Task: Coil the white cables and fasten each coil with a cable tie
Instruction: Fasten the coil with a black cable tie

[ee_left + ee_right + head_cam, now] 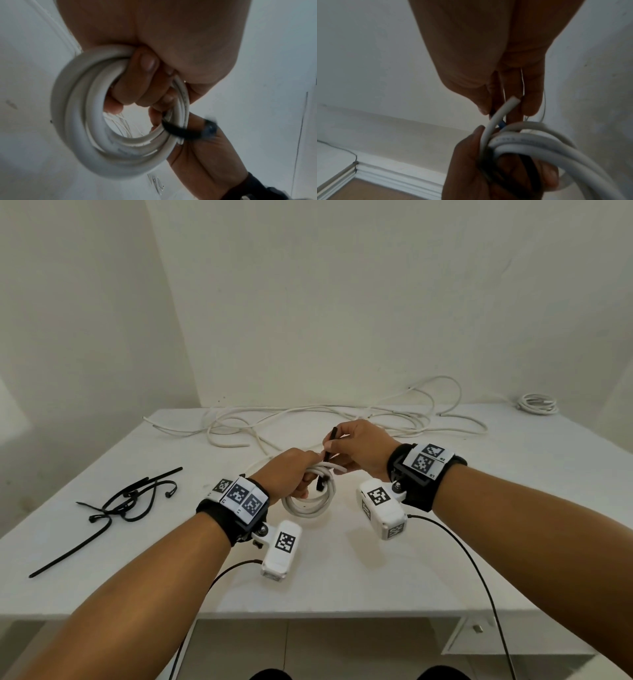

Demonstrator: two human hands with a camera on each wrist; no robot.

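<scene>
In the head view my left hand (295, 475) grips a small coil of white cable (308, 503) just above the middle of the table. My right hand (337, 447) pinches a black cable tie (331, 440) right above the coil; the tie runs down through the ring. From the left wrist, my fingers (137, 83) curl through the coil (80, 121), and the black tie (181, 132) wraps its far side by the right hand (205, 155). The right wrist view shows the free cable end (498, 115) sticking up from the coil (539, 148) between the right hand (488, 67) and the left hand (479, 173).
Loose white cables (308, 419) sprawl along the back of the white table (445, 559). A small wound coil (537, 404) lies at the back right corner. Several black cable ties (130, 501) lie at the left. Black camera leads hang over the front edge.
</scene>
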